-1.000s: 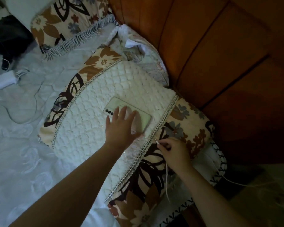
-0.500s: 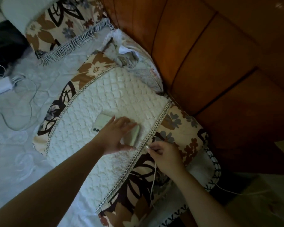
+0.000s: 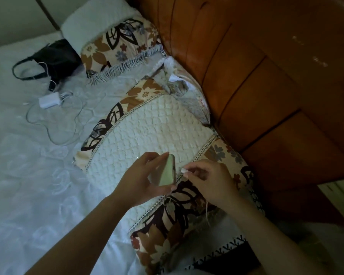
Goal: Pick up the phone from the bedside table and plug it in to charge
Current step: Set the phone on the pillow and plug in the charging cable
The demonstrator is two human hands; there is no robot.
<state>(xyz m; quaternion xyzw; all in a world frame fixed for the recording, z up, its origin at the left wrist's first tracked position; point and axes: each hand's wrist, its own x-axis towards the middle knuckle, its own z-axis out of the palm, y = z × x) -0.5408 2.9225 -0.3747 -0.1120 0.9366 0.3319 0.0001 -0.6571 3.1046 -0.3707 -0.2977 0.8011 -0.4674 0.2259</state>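
My left hand (image 3: 139, 179) holds a pale green phone (image 3: 167, 171) tilted up on its edge above the white quilted pillow (image 3: 147, 128). My right hand (image 3: 209, 181) pinches the white plug of a charging cable (image 3: 184, 170), a little to the right of the phone's bottom edge. The plug tip points at the phone and is close to it; I cannot tell if they touch. The thin white cable (image 3: 207, 213) trails down below my right wrist over the floral pillow.
A padded brown headboard (image 3: 266, 96) runs along the right. A second floral pillow (image 3: 117, 44) lies at the top. On the white bedsheet (image 3: 28, 175) to the left lie a white charger brick (image 3: 49, 101) with loose cable and a black bag (image 3: 54, 58).
My left hand lifted the phone off the pillow and turned it on edge. My right hand brought the cable plug up toward the phone's end. The camera view pulled back.
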